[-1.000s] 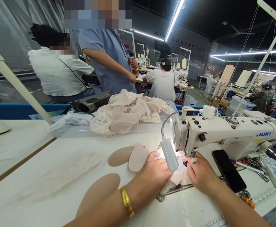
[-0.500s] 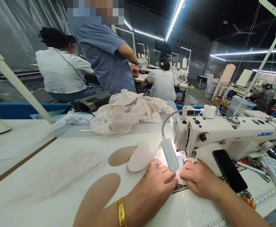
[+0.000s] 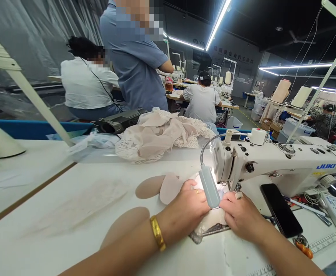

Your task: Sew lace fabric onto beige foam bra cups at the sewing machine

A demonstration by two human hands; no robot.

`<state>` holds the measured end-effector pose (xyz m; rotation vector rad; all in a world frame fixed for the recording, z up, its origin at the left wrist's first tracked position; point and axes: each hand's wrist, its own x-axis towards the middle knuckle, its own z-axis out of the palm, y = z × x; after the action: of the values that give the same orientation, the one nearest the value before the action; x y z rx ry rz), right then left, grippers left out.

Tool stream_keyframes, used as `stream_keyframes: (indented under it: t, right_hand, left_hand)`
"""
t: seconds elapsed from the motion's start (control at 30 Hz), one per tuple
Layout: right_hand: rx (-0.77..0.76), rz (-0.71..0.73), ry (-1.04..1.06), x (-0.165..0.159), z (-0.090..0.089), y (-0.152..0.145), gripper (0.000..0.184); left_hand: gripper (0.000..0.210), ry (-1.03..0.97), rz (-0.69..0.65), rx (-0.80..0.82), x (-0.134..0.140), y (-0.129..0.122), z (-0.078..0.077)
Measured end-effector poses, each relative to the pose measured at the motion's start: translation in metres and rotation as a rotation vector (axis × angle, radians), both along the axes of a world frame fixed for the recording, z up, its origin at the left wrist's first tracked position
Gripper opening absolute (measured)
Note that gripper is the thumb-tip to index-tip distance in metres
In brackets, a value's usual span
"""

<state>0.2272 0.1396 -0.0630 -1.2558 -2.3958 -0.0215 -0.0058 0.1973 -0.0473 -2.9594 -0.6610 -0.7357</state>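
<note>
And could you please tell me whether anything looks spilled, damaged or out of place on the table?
Nothing looks clearly spilled or broken. One odd spot is a faint smear on the white table, left of the brown oval piece: it mottles the plain surface, but I cannot tell whether it is a stain or reflection.

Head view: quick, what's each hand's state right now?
Left hand: curled, at the pale fabric by the lamp; grip can't be told.
Right hand: curled, at the same fabric; grip can't be told.

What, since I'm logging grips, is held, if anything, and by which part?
Left hand and right hand touch pale fabric; whether they grip it cannot be told.
</note>
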Motion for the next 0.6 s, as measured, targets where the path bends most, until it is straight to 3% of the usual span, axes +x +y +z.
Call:
stream_keyframes:
  t: [0.1, 0.23, 0.37, 0.43, 0.5, 0.6]
  right_hand:
    - [0.008, -0.035, -0.021, -0.002, 0.001, 0.001, 0.020]
    - [0.029, -0.028, -0.038, -0.001, -0.001, 0.001, 0.020]
    - [0.062, -0.006, -0.023, 0.002, -0.007, -0.005, 0.025]
    - [0.063, -0.003, 0.006, 0.005, -0.014, -0.006, 0.028]
    - [0.073, 0.018, 0.045, 0.006, -0.021, -0.005, 0.030]
    - [0.109, 0.048, 0.087, 0.007, -0.030, -0.001, 0.030]
  left_hand:
    - [0.032, 0.045, 0.001, -0.024, 0.001, 0.004, 0.010]
    - [0.028, 0.095, 0.071, -0.019, 0.000, -0.001, 0.012]
    - [0.019, 0.110, 0.187, -0.036, -0.026, -0.014, 0.025]
    - [0.026, 0.091, 0.364, -0.147, -0.057, -0.016, 0.038]
    - [0.034, 0.050, 0.634, -0.254, -0.096, -0.015, 0.051]
    - [0.048, 0.008, 0.939, -0.316, -0.155, -0.014, 0.058]
